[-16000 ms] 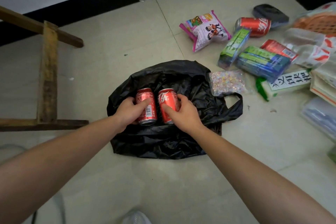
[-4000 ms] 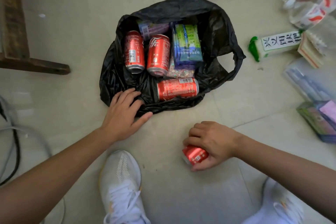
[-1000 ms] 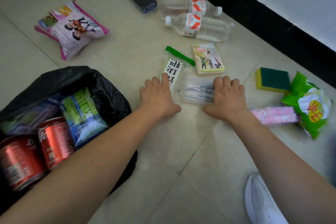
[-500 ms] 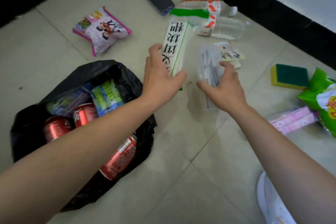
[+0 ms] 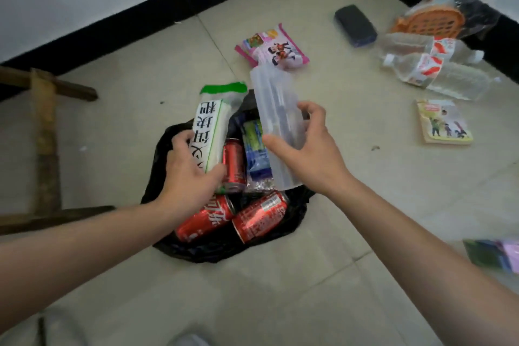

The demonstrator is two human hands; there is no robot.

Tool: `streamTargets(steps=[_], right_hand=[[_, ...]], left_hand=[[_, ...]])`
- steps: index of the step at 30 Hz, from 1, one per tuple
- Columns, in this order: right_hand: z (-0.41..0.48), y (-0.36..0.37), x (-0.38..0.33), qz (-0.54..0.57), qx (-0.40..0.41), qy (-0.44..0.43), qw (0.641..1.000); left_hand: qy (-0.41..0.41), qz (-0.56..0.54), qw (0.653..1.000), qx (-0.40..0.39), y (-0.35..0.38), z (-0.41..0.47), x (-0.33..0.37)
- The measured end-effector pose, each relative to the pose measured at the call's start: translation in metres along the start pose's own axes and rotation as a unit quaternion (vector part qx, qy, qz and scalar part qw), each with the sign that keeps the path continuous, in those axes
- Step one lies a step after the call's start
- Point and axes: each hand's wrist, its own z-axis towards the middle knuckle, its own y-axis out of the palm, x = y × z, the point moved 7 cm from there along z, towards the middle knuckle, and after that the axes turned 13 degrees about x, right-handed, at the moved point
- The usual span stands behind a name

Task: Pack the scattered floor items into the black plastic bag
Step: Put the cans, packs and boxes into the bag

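Note:
The black plastic bag (image 5: 224, 247) lies open on the floor at the centre, with several red cans (image 5: 259, 219) and a blue-green pack (image 5: 255, 149) inside. My left hand (image 5: 188, 174) grips a white packet with a green top and black characters (image 5: 210, 126), held over the bag's left side. My right hand (image 5: 309, 149) grips a clear plastic case of pens (image 5: 276, 121) above the bag's right side.
On the floor beyond lie a pink snack bag (image 5: 272, 48), a dark case (image 5: 355, 24), two water bottles (image 5: 435, 70), an orange basket in plastic (image 5: 432, 20) and a small booklet (image 5: 442, 124). A wooden frame (image 5: 45, 143) stands left.
Both hands have carried the white packet and the clear pen case from the floor on the right to over the open bag. The view has swung back left.

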Motion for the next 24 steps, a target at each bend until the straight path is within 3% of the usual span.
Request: streamTargets(steps=[3, 5, 8, 15, 20, 24], right_hand=[[-0.019, 0.033, 0.001, -0.063, -0.061, -0.041, 0.995], [-0.028, 0.051, 0.011, -0.168, -0.089, -0.071, 0.979], [-0.029, 0.06, 0.022, -0.301, -0.057, -0.111, 0.945], [-0.002, 0.051, 0.021, -0.349, 0.018, -0.08, 0.934], [0.006, 0.059, 0.024, -0.337, 0.012, -0.082, 0.938], [0.008, 0.061, 0.025, -0.322, 0.006, -0.092, 0.942]], left_hand=[[-0.032, 0.071, 0.997, -0.024, -0.002, -0.026, -0.044], [-0.02, 0.138, 0.989, -0.054, 0.006, -0.042, -0.059], [0.007, 0.172, 0.982, -0.075, 0.018, -0.045, -0.06], [0.022, 0.118, 0.989, -0.09, 0.032, -0.026, -0.051], [0.012, 0.116, 0.989, -0.092, 0.037, -0.016, -0.046], [0.093, 0.179, 0.977, -0.067, 0.022, 0.008, -0.03]])
